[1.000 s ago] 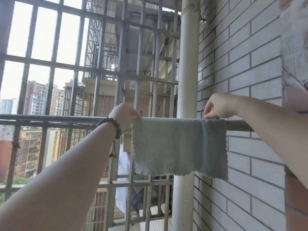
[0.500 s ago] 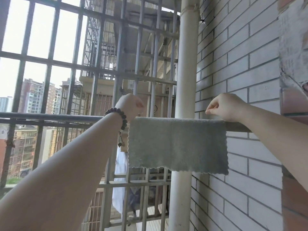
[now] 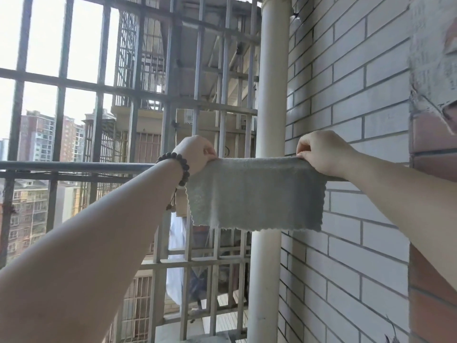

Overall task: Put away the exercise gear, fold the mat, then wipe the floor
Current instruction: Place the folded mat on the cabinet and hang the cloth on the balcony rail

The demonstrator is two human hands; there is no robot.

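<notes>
Bright daylight pours in from the left, through the grey metal window grille (image 3: 138,95), and the sky behind it is blown out to plain white with no detail. The far apartment blocks (image 3: 37,144) look hazy and washed. The pale grey brick wall (image 3: 346,107) on the right is evenly lit, soft, with no hard shadows. The grey fringed cloth (image 3: 254,194) hangs slightly darker, lit from behind. The wide lens bends the bars and the white vertical pipe (image 3: 272,95) outward near the edges. Fine detail is a bit soft and smeared throughout.
</notes>
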